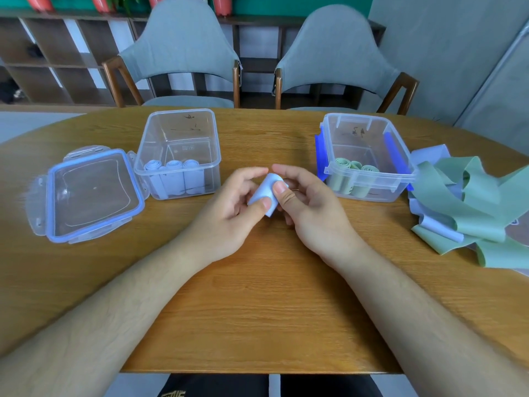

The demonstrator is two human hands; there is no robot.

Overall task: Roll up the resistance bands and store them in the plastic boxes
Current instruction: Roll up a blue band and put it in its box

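Observation:
A rolled light-blue band (264, 193) is pinched between my left hand (232, 207) and my right hand (309, 207) just above the middle of the wooden table (257, 310). The left clear box (179, 133) holds three upright blue rolls (174, 176). Green rolls (355, 173) stand inside the right clear box (369, 130), which has blue latches. A loose pile of green and blue bands (469, 207) lies at the table's right edge.
A clear lid with a blue seal (88, 193) lies flat left of the left box. Two grey chairs (183, 53) stand behind the table, in front of a dark shelf unit.

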